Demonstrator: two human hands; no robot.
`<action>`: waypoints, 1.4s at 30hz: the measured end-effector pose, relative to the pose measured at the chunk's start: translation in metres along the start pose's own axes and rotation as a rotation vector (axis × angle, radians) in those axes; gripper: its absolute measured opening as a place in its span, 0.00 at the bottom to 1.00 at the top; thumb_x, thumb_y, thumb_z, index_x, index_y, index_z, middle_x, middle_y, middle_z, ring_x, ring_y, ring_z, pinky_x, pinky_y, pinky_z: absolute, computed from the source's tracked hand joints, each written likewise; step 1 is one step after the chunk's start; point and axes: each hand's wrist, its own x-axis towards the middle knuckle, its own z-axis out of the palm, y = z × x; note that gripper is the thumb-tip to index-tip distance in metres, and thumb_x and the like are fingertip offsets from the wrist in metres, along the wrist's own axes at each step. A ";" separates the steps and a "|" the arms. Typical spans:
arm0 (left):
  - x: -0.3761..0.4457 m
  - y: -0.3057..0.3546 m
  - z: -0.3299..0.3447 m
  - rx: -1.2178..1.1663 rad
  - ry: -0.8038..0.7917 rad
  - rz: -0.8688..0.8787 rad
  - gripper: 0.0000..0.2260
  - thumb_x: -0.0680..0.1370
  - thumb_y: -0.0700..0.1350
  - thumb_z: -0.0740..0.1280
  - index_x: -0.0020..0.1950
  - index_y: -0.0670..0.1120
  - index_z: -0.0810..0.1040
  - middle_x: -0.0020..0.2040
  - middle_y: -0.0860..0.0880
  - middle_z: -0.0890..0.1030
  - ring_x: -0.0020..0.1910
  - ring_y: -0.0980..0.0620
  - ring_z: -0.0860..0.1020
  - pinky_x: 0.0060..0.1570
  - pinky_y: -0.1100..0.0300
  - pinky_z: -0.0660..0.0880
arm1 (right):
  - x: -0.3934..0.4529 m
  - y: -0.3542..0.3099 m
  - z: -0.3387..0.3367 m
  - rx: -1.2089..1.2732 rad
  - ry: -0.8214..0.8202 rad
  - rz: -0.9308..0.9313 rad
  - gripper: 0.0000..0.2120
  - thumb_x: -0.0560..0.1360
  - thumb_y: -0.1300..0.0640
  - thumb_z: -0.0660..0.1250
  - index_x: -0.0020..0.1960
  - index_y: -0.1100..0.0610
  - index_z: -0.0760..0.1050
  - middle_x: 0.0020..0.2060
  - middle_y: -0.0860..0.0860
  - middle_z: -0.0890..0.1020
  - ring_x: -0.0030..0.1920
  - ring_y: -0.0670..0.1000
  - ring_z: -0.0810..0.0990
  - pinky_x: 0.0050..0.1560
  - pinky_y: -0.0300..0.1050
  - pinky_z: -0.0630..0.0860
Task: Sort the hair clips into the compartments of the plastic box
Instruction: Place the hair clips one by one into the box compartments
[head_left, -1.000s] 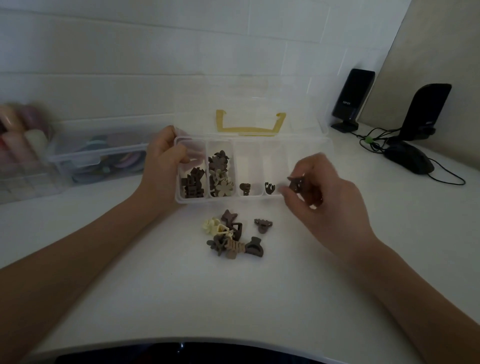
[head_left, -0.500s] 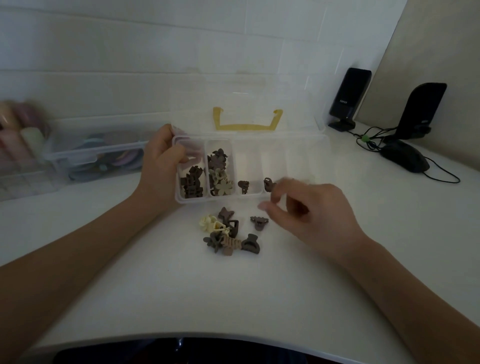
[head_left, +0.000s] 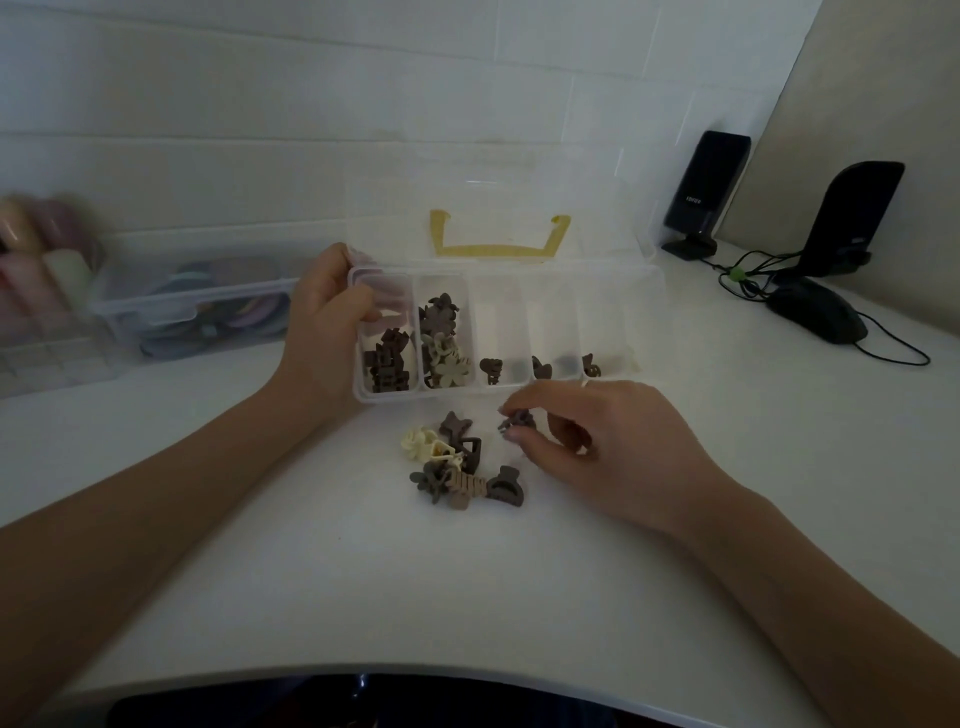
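Note:
A clear plastic box (head_left: 647, 291) with several compartments stands open, its lid with a yellow handle (head_left: 496, 249) raised behind. The two left compartments hold several brown and cream clips; the three to the right hold one dark clip each. My left hand (head_left: 324, 332) grips the box's left end. A small pile of loose hair clips (head_left: 457, 460), brown and cream, lies on the white table in front of the box. My right hand (head_left: 587, 447) sits just right of the pile, thumb and forefinger pinched on a small dark clip (head_left: 517, 420).
A second clear box (head_left: 197, 306) with coloured items stands at the left, beside blurred pastel objects. Two black speakers (head_left: 701, 192), a black mouse (head_left: 815, 322) and cables sit at the right rear. The table's front edge curves near me.
My right hand dropped the dark clip it held into the rightmost filled compartment, then moved down and left to the pile and pinched another dark clip. My left hand stayed on the box.

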 end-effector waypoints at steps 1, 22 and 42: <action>-0.001 0.000 0.000 -0.003 -0.005 0.008 0.10 0.63 0.33 0.54 0.40 0.42 0.69 0.35 0.49 0.74 0.32 0.57 0.75 0.31 0.65 0.75 | 0.000 -0.001 0.000 0.020 0.042 -0.005 0.13 0.75 0.43 0.59 0.49 0.49 0.78 0.26 0.41 0.69 0.25 0.41 0.67 0.28 0.32 0.66; -0.003 0.002 0.001 -0.005 -0.029 0.055 0.09 0.64 0.32 0.54 0.38 0.43 0.68 0.31 0.55 0.74 0.30 0.59 0.73 0.29 0.67 0.73 | 0.000 0.029 -0.014 0.038 0.424 0.264 0.07 0.74 0.63 0.65 0.50 0.53 0.72 0.45 0.44 0.79 0.45 0.45 0.70 0.42 0.37 0.66; -0.007 0.007 0.007 -0.004 -0.060 0.108 0.08 0.65 0.32 0.54 0.38 0.43 0.67 0.29 0.59 0.75 0.29 0.62 0.73 0.31 0.70 0.72 | 0.010 0.004 0.000 0.089 0.448 0.058 0.05 0.72 0.61 0.68 0.47 0.57 0.74 0.42 0.35 0.74 0.44 0.45 0.74 0.43 0.33 0.69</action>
